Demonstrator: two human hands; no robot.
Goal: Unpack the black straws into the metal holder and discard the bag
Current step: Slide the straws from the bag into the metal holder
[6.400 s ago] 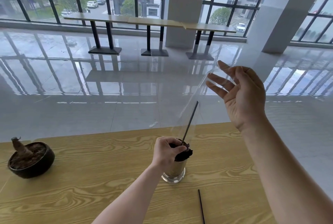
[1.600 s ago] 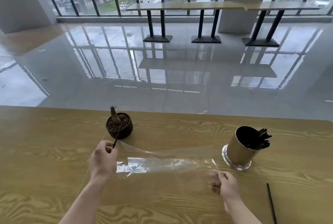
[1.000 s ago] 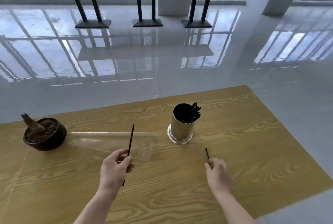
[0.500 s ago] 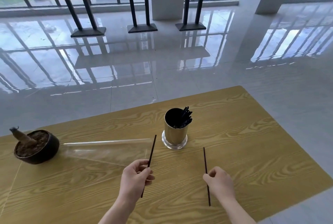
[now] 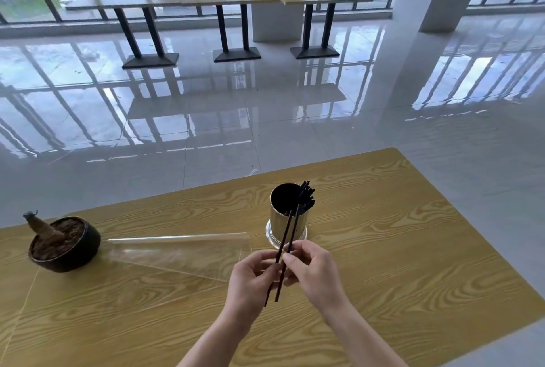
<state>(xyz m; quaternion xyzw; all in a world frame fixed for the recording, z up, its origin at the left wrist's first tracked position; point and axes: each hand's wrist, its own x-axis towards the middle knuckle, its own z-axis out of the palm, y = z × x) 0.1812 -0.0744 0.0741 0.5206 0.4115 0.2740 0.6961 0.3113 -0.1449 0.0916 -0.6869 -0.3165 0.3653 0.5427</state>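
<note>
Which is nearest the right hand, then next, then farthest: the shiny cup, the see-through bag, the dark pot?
1. Gold metal cylindrical straw holder, just beyond the right hand.
2. Clear plastic bag, lying flat to the left.
3. Dark round pot with a plant stub, far left.

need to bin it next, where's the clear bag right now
In the head view the clear bag lies flat on the wooden table, left of centre, between the dark pot and the metal holder.

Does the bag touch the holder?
Apart. The head view shows a strip of bare table between the right end of the bag and the base of the holder.
</note>
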